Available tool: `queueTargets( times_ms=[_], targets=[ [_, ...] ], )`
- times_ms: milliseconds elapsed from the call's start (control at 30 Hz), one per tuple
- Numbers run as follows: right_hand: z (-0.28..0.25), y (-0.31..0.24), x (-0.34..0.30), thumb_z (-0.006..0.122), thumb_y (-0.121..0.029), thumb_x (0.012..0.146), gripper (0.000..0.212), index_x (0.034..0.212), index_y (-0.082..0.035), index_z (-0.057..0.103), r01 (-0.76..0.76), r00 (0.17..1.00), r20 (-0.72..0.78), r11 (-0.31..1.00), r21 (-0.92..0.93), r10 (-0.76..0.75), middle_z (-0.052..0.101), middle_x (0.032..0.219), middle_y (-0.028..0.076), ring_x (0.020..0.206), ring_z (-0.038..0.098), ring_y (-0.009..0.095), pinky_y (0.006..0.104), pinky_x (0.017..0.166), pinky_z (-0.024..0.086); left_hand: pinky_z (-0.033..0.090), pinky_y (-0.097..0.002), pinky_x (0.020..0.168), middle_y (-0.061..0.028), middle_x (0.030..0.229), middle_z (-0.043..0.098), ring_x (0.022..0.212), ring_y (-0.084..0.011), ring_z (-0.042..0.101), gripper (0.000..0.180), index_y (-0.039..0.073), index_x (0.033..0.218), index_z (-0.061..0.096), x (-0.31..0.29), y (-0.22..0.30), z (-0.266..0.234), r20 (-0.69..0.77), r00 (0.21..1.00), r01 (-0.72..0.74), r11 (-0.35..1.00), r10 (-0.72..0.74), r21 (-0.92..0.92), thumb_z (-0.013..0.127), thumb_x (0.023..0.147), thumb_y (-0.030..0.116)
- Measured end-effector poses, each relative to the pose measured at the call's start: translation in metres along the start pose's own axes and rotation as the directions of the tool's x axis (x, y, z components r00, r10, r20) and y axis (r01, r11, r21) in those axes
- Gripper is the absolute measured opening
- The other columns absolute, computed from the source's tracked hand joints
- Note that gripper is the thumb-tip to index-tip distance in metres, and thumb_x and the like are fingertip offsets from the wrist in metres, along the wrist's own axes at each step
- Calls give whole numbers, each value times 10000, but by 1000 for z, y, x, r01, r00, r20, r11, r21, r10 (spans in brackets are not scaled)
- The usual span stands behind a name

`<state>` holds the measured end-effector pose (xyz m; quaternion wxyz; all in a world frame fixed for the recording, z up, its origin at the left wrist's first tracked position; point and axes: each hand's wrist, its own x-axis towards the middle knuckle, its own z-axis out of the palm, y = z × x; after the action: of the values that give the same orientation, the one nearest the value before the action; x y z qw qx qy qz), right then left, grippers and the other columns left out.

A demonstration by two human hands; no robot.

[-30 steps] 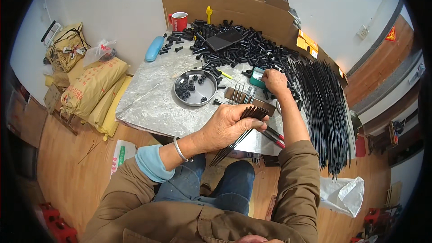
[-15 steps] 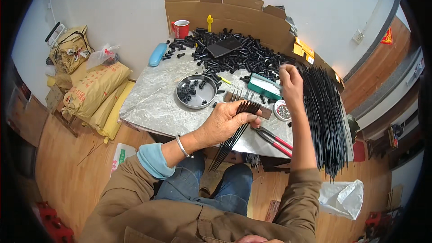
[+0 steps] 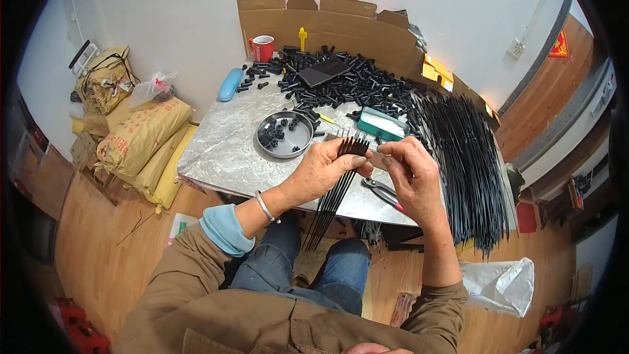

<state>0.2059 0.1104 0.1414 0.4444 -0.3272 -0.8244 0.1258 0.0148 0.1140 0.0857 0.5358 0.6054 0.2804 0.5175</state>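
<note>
My left hand (image 3: 327,165) is closed round several thin black rods (image 3: 333,206), fanned at the top, their lower ends hanging over my lap. Thin metallic tips stick up above the fingers. Close on its right, my right hand (image 3: 418,180) has thumb and fingers pinched together by the rod tips; whatever is between them is too small to make out. Black-jawed pliers (image 3: 378,188) lie on the table, their red handles mostly behind my right hand. Beyond it sits an open green case (image 3: 388,133) with whitish contents.
On the grey marbled table (image 3: 216,151) stands a round metal pan (image 3: 301,139) with small black parts. Farther back are a heap of black tubular pieces (image 3: 373,85), a dark flat box (image 3: 324,72), a red mug (image 3: 262,48) and a blue case (image 3: 230,84). A large rod bundle (image 3: 465,170) lies right.
My right hand has come down and left from above the green case to beside the left hand. It now covers the small white dish and most of the plier handles.
</note>
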Motion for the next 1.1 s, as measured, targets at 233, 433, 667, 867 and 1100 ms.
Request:
queueTargets(
  times_ms=[233,433,667,867,1100],
  targets=[
    [2,0,2,602,55,830,137,948,-1,643,-4,1000,17,1000,21,4,520,758,56,638,492,128,256,552,397,519,-275,835,-83,902,691,882,-149,665,160,-8,1047,622,0,1,1,19,999,-36,999,36,32,541,940,81],
    [2,1,2,602,61,830,149,956,-4,647,-2,1000,6,1000,22,2,534,780,60,655,512,132,252,562,407,519,-275,833,-83,900,690,875,-147,664,169,-17,1052,619,-1,1,0,8,1000,-25,999,25,31,532,942,77],
    [1,0,4,606,59,819,155,952,-8,648,38,999,22,998,-42,-37,544,776,73,628,534,157,272,545,426,521,-277,830,-86,898,690,873,-149,665,170,-21,1056,614,-2,2,0,12,1000,-24,999,24,25,530,941,72],
    [-1,-5,8,622,46,802,138,926,-14,619,219,970,-14,892,-395,-244,567,782,98,615,579,204,318,548,464,520,-277,825,-89,899,692,881,-155,667,170,-15,1059,612,-2,2,1,24,999,-29,999,28,46,526,948,80],
    [-4,-8,8,621,60,799,107,880,3,581,53,999,-4,992,-111,-53,545,765,74,586,524,155,268,523,417,514,-273,828,-89,905,697,888,-155,667,176,-2,1051,630,-1,4,3,52,998,-32,997,28,71,539,952,111]
  ],
)
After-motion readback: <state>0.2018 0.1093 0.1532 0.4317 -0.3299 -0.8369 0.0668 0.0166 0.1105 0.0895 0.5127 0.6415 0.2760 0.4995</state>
